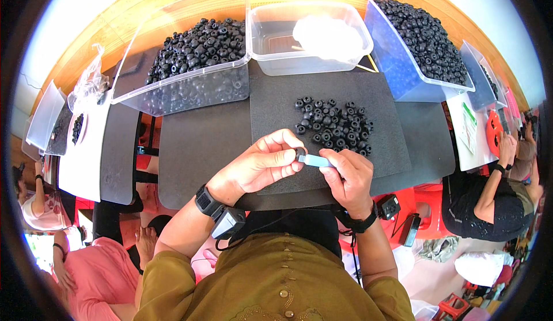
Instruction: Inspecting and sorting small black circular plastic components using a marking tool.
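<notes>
My left hand (262,162) pinches a small black ring part (300,152) between thumb and fingers. My right hand (348,177) holds a slim light-blue tool (317,160) whose tip meets the ring. Both hands hover over a black foam mat (271,114). A loose pile of the same black ring parts (335,126) lies on the mat just beyond my hands.
A clear tub of black rings (196,47) stands at the back left, a clear tub with a white lump (311,36) at the back middle, a blue-tinted tub of rings (423,36) at the back right. Other people sit at the left and right edges.
</notes>
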`<move>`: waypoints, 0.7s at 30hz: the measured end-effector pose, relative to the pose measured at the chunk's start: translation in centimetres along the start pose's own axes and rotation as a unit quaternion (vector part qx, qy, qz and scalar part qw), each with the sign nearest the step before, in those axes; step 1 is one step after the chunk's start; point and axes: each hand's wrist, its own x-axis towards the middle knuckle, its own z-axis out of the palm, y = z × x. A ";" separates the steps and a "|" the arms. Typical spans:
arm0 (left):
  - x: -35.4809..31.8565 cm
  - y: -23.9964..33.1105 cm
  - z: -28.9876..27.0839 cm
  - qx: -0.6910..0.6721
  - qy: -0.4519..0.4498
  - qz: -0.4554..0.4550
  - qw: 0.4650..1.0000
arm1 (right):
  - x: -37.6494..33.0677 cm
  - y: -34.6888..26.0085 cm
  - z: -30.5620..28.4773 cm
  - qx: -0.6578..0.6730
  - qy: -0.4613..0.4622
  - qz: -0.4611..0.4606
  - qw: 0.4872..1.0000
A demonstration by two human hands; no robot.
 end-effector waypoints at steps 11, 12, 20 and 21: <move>-0.3 0.2 0.7 0.072 -0.009 0.033 0.997 | 0.0 0.1 -0.4 0.029 0.119 0.081 0.989; -0.2 0.5 0.8 0.068 -0.006 0.036 0.997 | -0.3 0.4 -0.5 0.042 0.150 0.079 0.985; 0.1 -0.1 1.2 0.061 0.005 0.047 0.997 | -0.1 -0.1 -0.5 0.084 0.066 0.026 0.994; 0.2 -0.2 1.4 0.061 0.019 0.041 0.997 | -0.5 0.1 -0.5 0.063 0.049 0.025 0.996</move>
